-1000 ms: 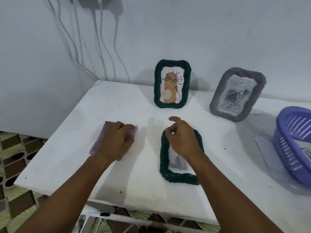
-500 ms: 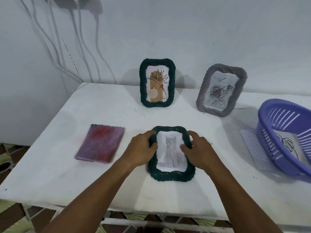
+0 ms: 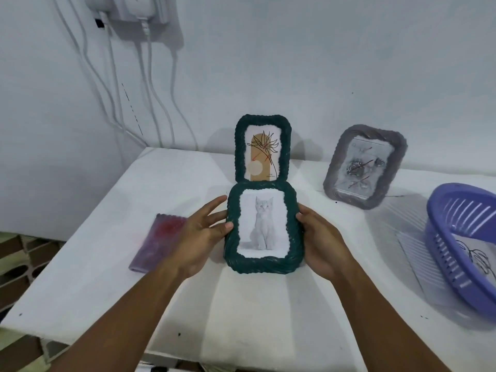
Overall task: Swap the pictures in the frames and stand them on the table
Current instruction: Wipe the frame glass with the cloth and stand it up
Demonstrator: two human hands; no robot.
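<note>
I hold a dark green frame with a grey cat picture [image 3: 263, 226] upright and facing me, lifted above the white table [image 3: 241, 304]. My left hand [image 3: 200, 234] holds its left edge, thumb on the front rim and fingers spread behind. My right hand [image 3: 320, 242] grips its right edge. Behind it a second green frame with a flower drawing [image 3: 263, 151] stands against the wall. A grey frame with a rose sketch [image 3: 365, 167] leans at the back right. A purple-red frame back panel [image 3: 158, 242] lies flat to the left.
A purple plastic basket [image 3: 467, 253] with a line-drawing sheet inside sits at the right edge on a clear ribbed sheet [image 3: 418, 264]. White cables [image 3: 150, 89] hang down the wall from a socket at the back left. The table's front and left edges drop to a patterned floor.
My left hand left the purple panel and joined the right on the green cat frame. Both hands turned it face up, then raised it off the table to upright.
</note>
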